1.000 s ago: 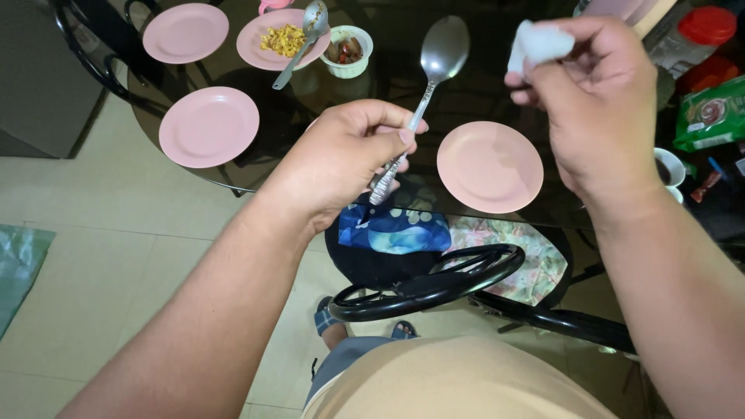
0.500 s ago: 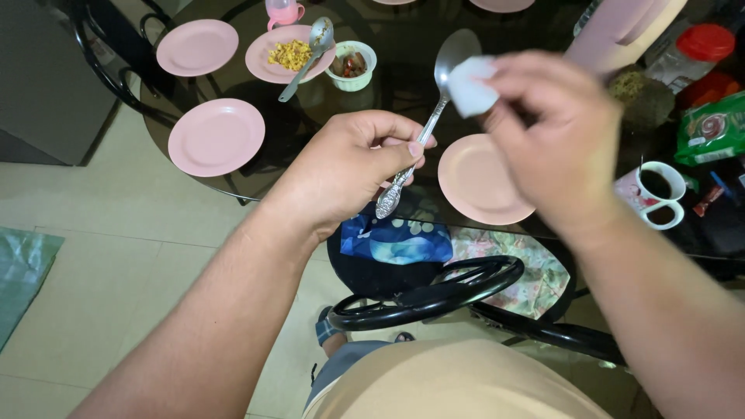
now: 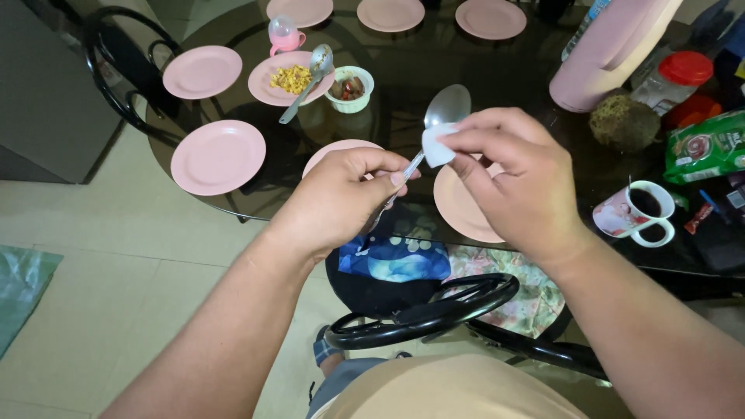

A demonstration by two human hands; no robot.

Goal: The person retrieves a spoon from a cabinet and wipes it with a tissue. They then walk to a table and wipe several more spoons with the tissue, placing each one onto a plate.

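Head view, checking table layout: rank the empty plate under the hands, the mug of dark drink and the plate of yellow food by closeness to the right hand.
1. Empty plate, just below the right hand.
2. Mug, to its right.
3. Plate of yellow food, far upper left.

- dark glass table [image 3: 403, 70], round, with 7 empty pink plates on it, e.g. one at the left edge [image 3: 218, 157]
- another pink plate with yellow food [image 3: 288, 77], a serving spoon [image 3: 309, 70] leaning across it
- small pale bowl [image 3: 351, 83] just beside that plate
- pink baby cup [image 3: 285, 32] behind it
- pink thermos jug [image 3: 613, 50], red-lidded jar [image 3: 677, 76], green packet [image 3: 705, 146] on the right
- mug of dark drink [image 3: 636, 213]
- black metal chair [image 3: 434, 302] with a blue cloth [image 3: 396, 258]
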